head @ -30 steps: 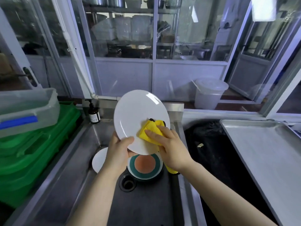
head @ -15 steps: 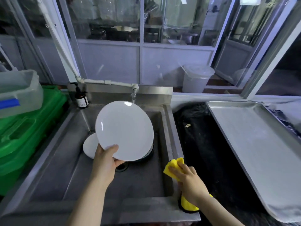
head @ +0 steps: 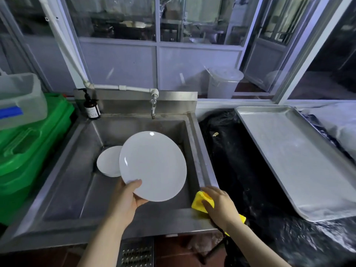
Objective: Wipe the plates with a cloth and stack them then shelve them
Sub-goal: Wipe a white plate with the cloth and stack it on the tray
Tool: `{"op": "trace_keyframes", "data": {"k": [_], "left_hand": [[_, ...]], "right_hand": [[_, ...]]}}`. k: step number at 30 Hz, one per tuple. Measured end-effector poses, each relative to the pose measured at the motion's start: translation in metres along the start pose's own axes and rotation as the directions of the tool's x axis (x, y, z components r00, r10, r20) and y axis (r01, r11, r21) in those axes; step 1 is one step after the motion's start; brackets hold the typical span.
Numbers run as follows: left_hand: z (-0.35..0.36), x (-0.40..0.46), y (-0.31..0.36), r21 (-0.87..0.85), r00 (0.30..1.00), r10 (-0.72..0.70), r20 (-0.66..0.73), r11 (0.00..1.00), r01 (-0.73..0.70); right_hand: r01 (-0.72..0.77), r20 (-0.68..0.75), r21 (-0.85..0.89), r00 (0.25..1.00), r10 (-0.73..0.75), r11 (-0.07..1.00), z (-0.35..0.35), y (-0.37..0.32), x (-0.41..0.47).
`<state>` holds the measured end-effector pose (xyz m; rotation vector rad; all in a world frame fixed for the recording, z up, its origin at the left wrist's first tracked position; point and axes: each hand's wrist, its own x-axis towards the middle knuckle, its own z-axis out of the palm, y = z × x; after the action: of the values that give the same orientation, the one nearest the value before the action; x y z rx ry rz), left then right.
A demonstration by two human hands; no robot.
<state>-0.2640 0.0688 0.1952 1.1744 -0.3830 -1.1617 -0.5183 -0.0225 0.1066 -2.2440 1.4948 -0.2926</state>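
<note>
Left hand grips a white plate above the sink; right hand clutches the yellow cloth; stacking seemingly barely begun, small plates waiting; shelving remains.

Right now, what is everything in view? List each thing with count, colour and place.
Round white plate: one, white, held tilted over the sink.
Smaller white plates: small stack, count unclear, white, on the sink floor behind it.
Yellow wiping cloth: one, yellow, at the sink's right front corner.
Stainless steel sink: one, grey, centre.
Metal tap: one, silver, behind the sink.
Dark pump bottle: one, brown, back left ledge.
Green plastic crates: stack, green, left.
Large metal tray: one, silver, right.
Left hand: holds the plate's rim.
Right hand: grips the cloth.
</note>
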Motion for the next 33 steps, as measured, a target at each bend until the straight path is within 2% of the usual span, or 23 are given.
{"op": "trace_keyframes", "data": {"k": [2, 4, 6, 7, 9, 13, 19, 23, 33], "left_hand": [[0.001, -0.001, -0.003, -0.005, 1.000, -0.021, 0.012, 1.000, 0.021], [0.004, -0.003, -0.009, -0.019, 0.998, -0.057, 0.023, 0.998, 0.057], [0.009, -0.004, -0.016, -0.024, 0.994, -0.099, 0.045, 0.995, 0.100], [0.012, -0.004, -0.020, -0.017, 0.992, -0.114, 0.060, 0.993, 0.115], [0.019, -0.003, -0.028, -0.004, 0.987, -0.131, 0.090, 0.991, 0.132], [0.033, 0.001, -0.042, -0.024, 0.977, -0.137, 0.161, 0.990, 0.142], [0.080, 0.020, -0.048, 0.046, 0.918, -0.138, 0.371, 0.990, 0.130], [0.129, 0.048, -0.056, 0.149, 0.938, -0.116, 0.328, 0.986, 0.070], [0.265, 0.112, -0.102, 0.112, 0.966, -0.152, 0.210, 0.985, 0.131]], "right_hand": [[-0.108, -0.017, 0.353, 0.992, 0.122, 0.929, -0.013, -0.017, 0.000], [-0.212, 0.085, 0.661, 0.974, 0.210, 0.720, -0.024, -0.031, 0.001], [-0.274, 0.193, 0.833, 0.958, 0.211, 0.481, -0.033, -0.040, 0.000], [-0.287, 0.221, 0.872, 0.954, 0.204, 0.396, -0.037, -0.043, 0.000], [-0.290, 0.233, 0.913, 0.949, 0.214, 0.289, -0.043, -0.042, 0.000], [-0.263, 0.216, 0.946, 0.946, 0.240, 0.188, -0.053, -0.023, 0.002], [-0.236, 0.221, 0.972, 0.924, 0.313, 0.013, -0.073, 0.029, 0.010], [-0.177, 0.178, 0.983, 0.893, 0.413, -0.042, -0.100, 0.090, 0.027], [-0.091, 0.195, 0.976, 0.776, 0.600, -0.199, -0.172, 0.276, 0.097]]}}
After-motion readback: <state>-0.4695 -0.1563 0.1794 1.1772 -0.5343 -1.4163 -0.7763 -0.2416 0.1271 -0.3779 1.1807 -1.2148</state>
